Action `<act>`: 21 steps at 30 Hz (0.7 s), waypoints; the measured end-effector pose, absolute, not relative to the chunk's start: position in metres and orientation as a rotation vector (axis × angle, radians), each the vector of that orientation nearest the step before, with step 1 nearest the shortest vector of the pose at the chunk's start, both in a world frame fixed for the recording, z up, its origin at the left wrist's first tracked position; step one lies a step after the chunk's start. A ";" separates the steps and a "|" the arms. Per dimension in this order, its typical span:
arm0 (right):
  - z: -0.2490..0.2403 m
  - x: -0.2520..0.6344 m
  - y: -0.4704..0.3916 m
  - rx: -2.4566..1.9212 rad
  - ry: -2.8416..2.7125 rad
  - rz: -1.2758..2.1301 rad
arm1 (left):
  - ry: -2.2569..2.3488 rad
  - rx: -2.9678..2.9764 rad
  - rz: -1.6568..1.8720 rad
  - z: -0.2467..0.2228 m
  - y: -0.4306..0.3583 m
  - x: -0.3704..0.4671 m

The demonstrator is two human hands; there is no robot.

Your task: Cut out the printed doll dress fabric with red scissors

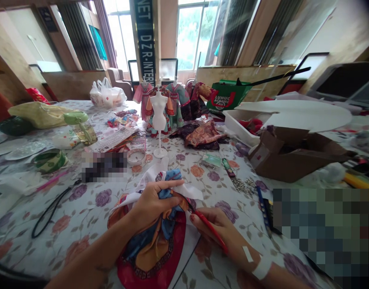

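Blue, orange and red patterned fabric (155, 249) with white strips lies bunched on the flowered tablecloth at the lower centre. My left hand (160, 196) pinches a fold of it between thumb and fingers. Just to the right, my right hand (214, 224) is closed around a red-handled tool (210, 230), whose dark tip touches the fabric near my left fingertips. The tip is too small to make out. White tape strips stick to my right wrist. A small white mannequin (159, 114) stands beyond the hands.
Small dressed forms (175, 100) stand behind the mannequin. A brown box (295, 156) and a white tray (241, 128) are on the right, near dark red fabric (202, 134). A tape roll (136, 156), green tape (50, 160) and a lidded cup (82, 128) sit on the left.
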State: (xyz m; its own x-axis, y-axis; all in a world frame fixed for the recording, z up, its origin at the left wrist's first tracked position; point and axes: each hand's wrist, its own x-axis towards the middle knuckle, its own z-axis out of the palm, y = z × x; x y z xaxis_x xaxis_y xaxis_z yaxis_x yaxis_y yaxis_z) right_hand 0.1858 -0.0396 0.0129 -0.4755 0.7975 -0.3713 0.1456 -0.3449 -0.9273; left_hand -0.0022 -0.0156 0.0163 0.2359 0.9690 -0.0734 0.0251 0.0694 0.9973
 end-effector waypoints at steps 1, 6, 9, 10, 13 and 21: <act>0.012 0.186 -0.039 -1.240 -1.427 1.878 | 1.067 1.261 0.970 0.016 -0.016 -0.002; 0.003 0.188 -0.037 -1.222 -1.402 1.903 | 1.031 1.268 0.984 0.012 -0.015 -0.002; 0.001 0.188 -0.036 -1.213 -1.397 1.910 | 1.013 1.273 0.997 0.012 -0.015 -0.002; 0.002 0.188 -0.037 -1.218 -1.392 1.913 | 1.019 1.274 0.997 0.012 -0.015 -0.002; 0.003 0.187 -0.038 -1.233 -1.381 1.903 | 1.059 1.269 0.983 0.012 -0.016 -0.002; -0.001 0.188 -0.037 -1.204 -1.364 1.891 | 1.082 1.293 1.012 0.016 -0.015 -0.002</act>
